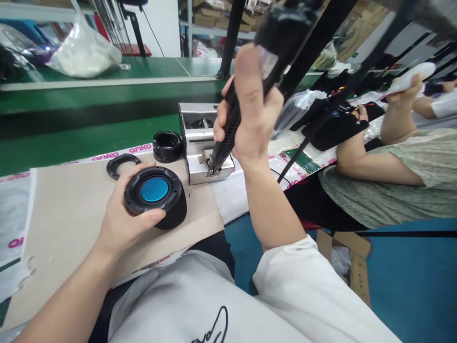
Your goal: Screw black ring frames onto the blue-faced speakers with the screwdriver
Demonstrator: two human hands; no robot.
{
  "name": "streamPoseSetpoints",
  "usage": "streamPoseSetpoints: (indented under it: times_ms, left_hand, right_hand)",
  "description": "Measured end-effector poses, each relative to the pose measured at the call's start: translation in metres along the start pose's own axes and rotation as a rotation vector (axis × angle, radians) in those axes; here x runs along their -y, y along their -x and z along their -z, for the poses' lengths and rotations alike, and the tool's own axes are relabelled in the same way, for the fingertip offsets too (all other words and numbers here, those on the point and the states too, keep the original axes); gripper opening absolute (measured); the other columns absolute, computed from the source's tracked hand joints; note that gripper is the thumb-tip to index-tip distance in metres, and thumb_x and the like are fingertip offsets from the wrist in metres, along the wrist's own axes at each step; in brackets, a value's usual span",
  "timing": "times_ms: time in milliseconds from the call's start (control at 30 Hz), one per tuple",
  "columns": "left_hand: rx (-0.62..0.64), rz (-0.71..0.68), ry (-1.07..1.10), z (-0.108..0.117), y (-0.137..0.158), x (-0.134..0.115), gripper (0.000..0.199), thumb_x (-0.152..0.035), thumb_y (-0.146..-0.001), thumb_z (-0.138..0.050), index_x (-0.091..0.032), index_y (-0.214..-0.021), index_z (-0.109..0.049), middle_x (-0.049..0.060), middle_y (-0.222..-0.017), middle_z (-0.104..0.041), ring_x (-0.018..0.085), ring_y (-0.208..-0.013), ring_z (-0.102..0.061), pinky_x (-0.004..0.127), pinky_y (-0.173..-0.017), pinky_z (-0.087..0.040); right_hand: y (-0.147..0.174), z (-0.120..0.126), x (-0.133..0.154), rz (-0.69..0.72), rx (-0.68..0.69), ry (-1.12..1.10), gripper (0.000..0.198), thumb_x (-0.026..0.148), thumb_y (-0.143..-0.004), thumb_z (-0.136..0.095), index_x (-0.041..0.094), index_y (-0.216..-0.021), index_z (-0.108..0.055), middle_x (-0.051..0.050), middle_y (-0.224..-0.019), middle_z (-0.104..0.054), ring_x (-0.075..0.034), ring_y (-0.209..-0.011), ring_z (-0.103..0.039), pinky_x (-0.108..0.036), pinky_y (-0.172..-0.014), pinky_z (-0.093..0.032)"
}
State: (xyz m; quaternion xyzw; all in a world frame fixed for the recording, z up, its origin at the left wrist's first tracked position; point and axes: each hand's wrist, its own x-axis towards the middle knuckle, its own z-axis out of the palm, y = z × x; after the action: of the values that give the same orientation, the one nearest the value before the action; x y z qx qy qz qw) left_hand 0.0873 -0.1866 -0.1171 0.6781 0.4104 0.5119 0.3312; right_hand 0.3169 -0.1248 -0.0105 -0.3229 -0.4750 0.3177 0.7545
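My left hand [123,209] is wrapped round a black cylindrical speaker [178,209] with a blue disc on its upper face, tilted over the cardboard. In my right hand [250,105] is a black electric screwdriver [233,114], its upper end blurred. The driver's tip points down into the front of a silver screw feeder [200,166]; whether it carries a screw I cannot tell. Behind the speaker lies a black ring [113,166], and a black ring-shaped part [167,146] stands beside the feeder.
A cardboard sheet [67,209] covers the bench in front of me. At the back left, a filled plastic bag [85,50] sits on a green ledge [150,69]. Black posts [232,40] rise nearby. A co-worker [392,166] works on the right, above an open carton [352,262] on the floor.
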Motion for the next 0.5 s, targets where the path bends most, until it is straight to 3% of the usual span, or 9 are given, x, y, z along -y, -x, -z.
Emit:
streamPoseSetpoints:
  times_ms: [100, 333, 433, 467, 500]
  left_hand:
    - [-0.003, -0.014, 0.001, 0.000, 0.000, 0.001, 0.087, -0.072, -0.073, -0.093, -0.024, -0.142, -0.070, 0.009, -0.133, -0.077, 0.029, -0.119, -0.074, 0.035, -0.102, -0.059]
    - [-0.007, -0.037, 0.050, 0.000, -0.001, 0.002, 0.087, -0.068, -0.071, -0.096, -0.023, -0.141, -0.070, 0.009, -0.133, -0.077, 0.030, -0.120, -0.074, 0.035, -0.103, -0.059]
    - [0.011, -0.056, 0.074, -0.002, 0.000, 0.000, 0.087, -0.068, -0.071, -0.097, -0.023, -0.140, -0.069, 0.010, -0.132, -0.077, 0.031, -0.119, -0.075, 0.037, -0.102, -0.061]
    - [0.014, -0.058, 0.078, -0.003, 0.000, 0.000, 0.087, -0.068, -0.071, -0.096, -0.022, -0.139, -0.069, 0.010, -0.131, -0.078, 0.031, -0.118, -0.076, 0.038, -0.102, -0.061]
    - [0.010, -0.055, 0.081, -0.003, 0.001, -0.001, 0.087, -0.069, -0.070, -0.096, -0.022, -0.138, -0.068, 0.011, -0.131, -0.078, 0.032, -0.118, -0.076, 0.039, -0.102, -0.062]
  right_hand:
    - [0.003, 0.000, 0.002, -0.061, 0.067, 0.022, 0.054, 0.072, -0.078, -0.088, 0.028, -0.063, -0.059, 0.005, -0.048, -0.044, -0.016, -0.038, -0.039, -0.034, -0.036, -0.026]
    - [-0.003, 0.020, -0.001, -0.198, 0.175, 0.090, 0.066, 0.087, -0.083, -0.072, 0.025, -0.073, -0.054, 0.006, -0.052, -0.050, -0.011, -0.038, -0.044, -0.029, -0.035, -0.031]
    - [-0.006, 0.006, 0.032, -0.141, 0.230, -0.103, 0.043, 0.059, -0.107, -0.052, 0.024, -0.083, -0.058, 0.007, -0.057, -0.051, -0.010, -0.043, -0.046, -0.026, -0.038, -0.037]
    - [-0.006, -0.004, 0.048, -0.118, 0.232, -0.182, 0.043, 0.044, -0.113, -0.036, 0.023, -0.083, -0.058, 0.006, -0.058, -0.050, -0.010, -0.045, -0.046, -0.024, -0.041, -0.039]
    - [-0.007, -0.016, 0.065, -0.152, 0.236, -0.173, 0.056, 0.035, -0.116, -0.013, 0.024, -0.079, -0.054, 0.006, -0.056, -0.044, -0.009, -0.043, -0.044, -0.023, -0.043, -0.041]
